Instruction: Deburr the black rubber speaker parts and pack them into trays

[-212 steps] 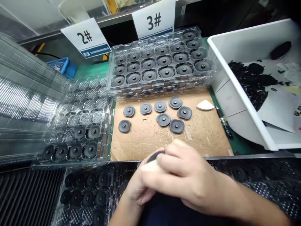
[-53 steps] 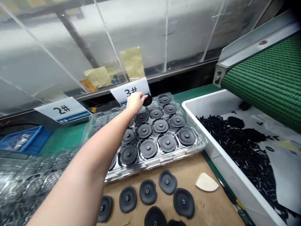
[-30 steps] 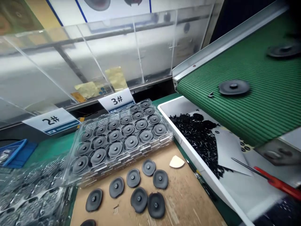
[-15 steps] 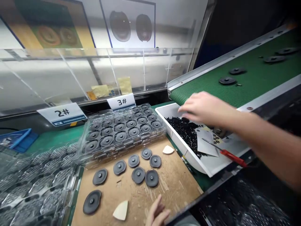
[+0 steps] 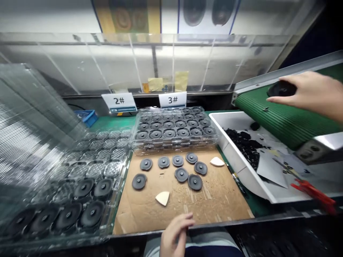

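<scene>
My right hand (image 5: 312,91) pinches a black oval disc (image 5: 282,89) between thumb and fingers, just over the green conveyor belt (image 5: 270,117). At the near edge of the brown board (image 5: 214,203), my left hand (image 5: 175,232) holds nothing, its fingers loosely stretched and apart from the thumb. Several dark grey discs with a small central stud, such as one grey disc (image 5: 194,182), lie spread on the board. Two cream wedge-shaped pieces lie there too, a near wedge (image 5: 162,198) and a far wedge (image 5: 217,161).
Behind the board stands a clear tray (image 5: 171,141) filled with discs. Another clear tray (image 5: 107,214), partly filled, has its raised lid (image 5: 34,107) at left. A white bin (image 5: 226,151) at right holds small black scraps; a red-handled tool (image 5: 313,194) lies across it.
My right hand has moved from over the white bin to the belt and now holds a black disc. The view has swung right; my left hand stays near the board's front edge.
</scene>
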`<state>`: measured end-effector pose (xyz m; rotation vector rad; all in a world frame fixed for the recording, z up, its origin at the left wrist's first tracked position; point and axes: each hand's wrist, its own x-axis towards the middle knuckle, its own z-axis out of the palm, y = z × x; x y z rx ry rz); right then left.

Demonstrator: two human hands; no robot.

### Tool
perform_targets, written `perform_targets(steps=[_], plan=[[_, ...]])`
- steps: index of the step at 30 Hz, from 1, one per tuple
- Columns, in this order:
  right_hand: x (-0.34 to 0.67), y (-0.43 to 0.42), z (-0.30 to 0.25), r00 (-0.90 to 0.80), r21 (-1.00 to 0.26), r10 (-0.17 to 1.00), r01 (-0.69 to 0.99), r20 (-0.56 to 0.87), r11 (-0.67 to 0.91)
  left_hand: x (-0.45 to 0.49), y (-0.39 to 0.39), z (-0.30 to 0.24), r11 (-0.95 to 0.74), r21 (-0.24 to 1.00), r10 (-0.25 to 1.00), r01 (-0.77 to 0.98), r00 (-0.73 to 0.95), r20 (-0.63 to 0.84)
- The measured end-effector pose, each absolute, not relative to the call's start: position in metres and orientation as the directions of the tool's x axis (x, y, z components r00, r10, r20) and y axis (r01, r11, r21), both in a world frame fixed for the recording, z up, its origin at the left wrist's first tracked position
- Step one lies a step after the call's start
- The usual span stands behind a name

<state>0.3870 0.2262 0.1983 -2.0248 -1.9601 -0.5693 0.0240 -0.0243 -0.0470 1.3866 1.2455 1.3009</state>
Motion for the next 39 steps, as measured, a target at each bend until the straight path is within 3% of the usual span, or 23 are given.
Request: perform_targets(steps=[2, 4, 5, 6, 8, 10, 13, 17, 20, 21, 23, 25, 27, 29, 33, 37, 39], plan=[[0.347, 0.194, 0.182, -0.098, 0.022, 0.903, 0.995, 0.418, 0.098, 0.019, -0.020, -0.032, -0.058, 0.997, 0.989, 0.044, -0.132, 0.063], [0.300, 0.149, 0.150, -0.360, -0.267, 0.890, 0.861, 0.281, 0.433, 0.016, -0.018, -0.020, -0.039, 0.998, 0.979, 0.046, -0.196, 0.048], [0.276, 0.126, 0.129, -0.469, -0.427, 0.855, 0.742, 0.220, 0.517, 0.015, -0.017, -0.016, -0.079, 0.993, 0.975, 0.092, -0.202, 0.097], [0.253, 0.103, 0.107, -0.524, -0.580, 0.835, 0.633, 0.167, 0.513, 0.015, -0.017, -0.014, -0.151, 0.975, 0.966, 0.161, -0.186, 0.181], [0.214, 0.066, 0.063, -0.569, -0.827, 0.822, 0.462, 0.000, 0.320, 0.014, -0.017, -0.013, -0.355, 0.875, 0.913, 0.329, -0.078, 0.400], [0.185, 0.041, 0.028, -0.567, -0.946, 0.815, 0.314, -0.124, 0.075, 0.010, -0.016, -0.016, -0.538, 0.706, 0.818, 0.461, 0.083, 0.569], [0.157, 0.022, -0.002, -0.559, -0.966, 0.788, 0.134, -0.259, -0.222, -0.003, -0.016, -0.027, -0.605, 0.573, 0.759, 0.552, 0.182, 0.625], [0.132, 0.017, -0.007, -0.570, -0.931, 0.742, 0.135, -0.353, -0.340, -0.025, -0.025, -0.041, -0.477, 0.692, 0.856, 0.542, 0.109, 0.505], [0.120, 0.027, -0.003, -0.616, -0.945, 0.722, 0.268, -0.316, -0.185, -0.038, -0.034, -0.045, -0.307, 0.848, 0.945, 0.432, 0.036, 0.324], [0.117, 0.032, -0.005, -0.622, -0.940, 0.727, 0.327, -0.290, -0.095, -0.041, -0.036, -0.045, -0.188, 0.924, 0.975, 0.334, -0.053, 0.218], [0.112, 0.045, -0.015, -0.570, -0.867, 0.791, 0.487, -0.223, 0.107, -0.046, -0.038, -0.042, 0.072, 0.997, 0.968, -0.040, -0.237, -0.080], [0.107, 0.056, -0.035, -0.469, -0.738, 0.873, 0.635, -0.132, 0.229, -0.051, -0.036, -0.036, 0.189, 0.853, 0.891, -0.487, -0.281, -0.358], [0.100, 0.059, -0.060, -0.427, -0.675, 0.902, 0.684, -0.060, 0.278, -0.059, -0.033, -0.031, 0.179, 0.646, 0.846, -0.742, -0.219, -0.486], [0.094, 0.055, -0.082, -0.474, -0.705, 0.880, 0.632, -0.026, 0.320, -0.067, -0.030, -0.029, 0.159, 0.531, 0.840, -0.833, -0.169, -0.516], [0.087, 0.055, -0.087, -0.585, -0.763, 0.809, 0.500, 0.050, 0.409, -0.075, -0.030, -0.027, 0.144, 0.472, 0.851, -0.869, -0.135, -0.508], [0.081, 0.071, -0.033, -0.552, -0.792, 0.830, 0.470, 0.080, 0.389, -0.066, -0.027, -0.022, 0.162, 0.480, 0.864, -0.862, -0.110, -0.491], [0.078, 0.072, 0.003, -0.493, -0.823, 0.852, 0.401, 0.176, 0.402, -0.059, -0.024, -0.017, 0.180, 0.514, 0.873, -0.839, -0.104, -0.476]])
